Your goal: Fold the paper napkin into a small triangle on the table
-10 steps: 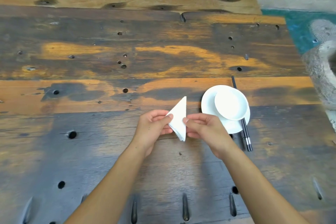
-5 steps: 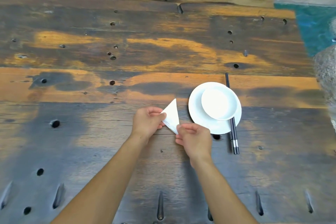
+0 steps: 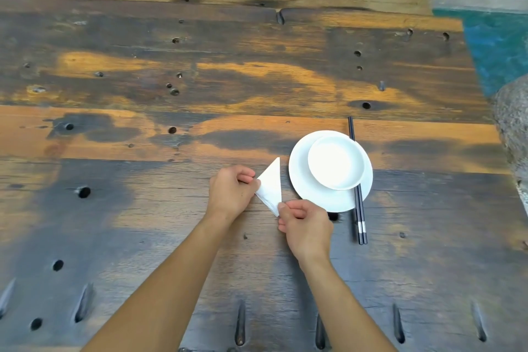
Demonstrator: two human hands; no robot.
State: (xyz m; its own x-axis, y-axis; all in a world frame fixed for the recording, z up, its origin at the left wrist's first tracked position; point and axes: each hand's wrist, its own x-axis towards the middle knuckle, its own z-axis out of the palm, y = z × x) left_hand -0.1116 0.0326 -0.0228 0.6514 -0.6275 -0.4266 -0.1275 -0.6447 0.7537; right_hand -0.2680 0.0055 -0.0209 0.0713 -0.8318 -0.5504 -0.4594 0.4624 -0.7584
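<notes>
Both hands pinch the napkin triangle (image 3: 271, 186): left hand (image 3: 231, 194) at nine o'clock, right hand (image 3: 305, 226) at six. Releasing unevenly could let its layers spring open.

Head view, close above; looks forward and down onto table (image 3: 171, 208).

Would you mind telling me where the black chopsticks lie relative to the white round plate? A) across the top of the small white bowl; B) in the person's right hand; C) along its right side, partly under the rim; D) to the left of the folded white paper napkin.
C: the black chopsticks run along the right side of the white round plate, passing beneath its rim, and neither hand touches them.
</notes>
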